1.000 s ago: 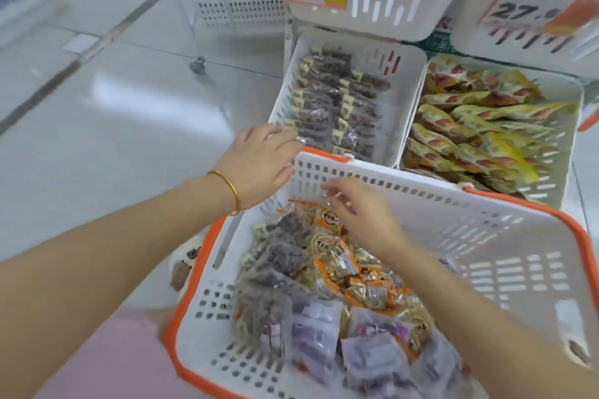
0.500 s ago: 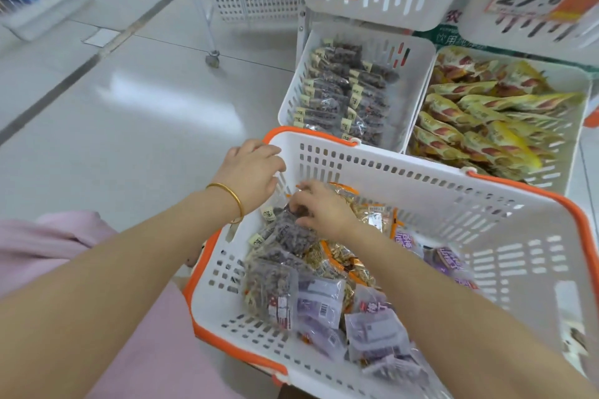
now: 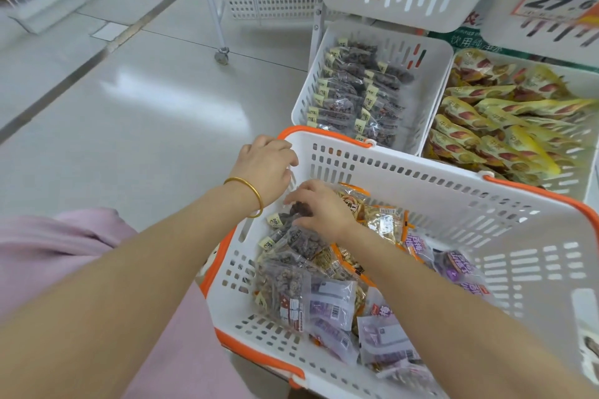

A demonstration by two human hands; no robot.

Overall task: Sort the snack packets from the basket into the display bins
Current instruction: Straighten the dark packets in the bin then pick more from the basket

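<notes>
A white basket (image 3: 437, 172) with an orange rim sits in the lower middle of the frame. It is full of snack packets (image 3: 330, 301): dark ones on the left, orange ones in the middle, purple ones low and to the right. The left hand (image 3: 264, 168) holds the basket's far left corner, with its fingers (image 3: 285, 160) curled over the rim. A gold bangle (image 3: 251, 193) is on that wrist. The right hand (image 3: 321, 209) is inside the basket, near that corner. Its fingers curl down and pinch a dark packet (image 3: 299, 207) at the top of the pile. Just behind the basket, in the upper right, a white display bin (image 3: 434, 74) holds rows of dark packets that look much the same. To its right, the next bin (image 3: 573, 186) holds yellow packets (image 3: 486, 113).
</notes>
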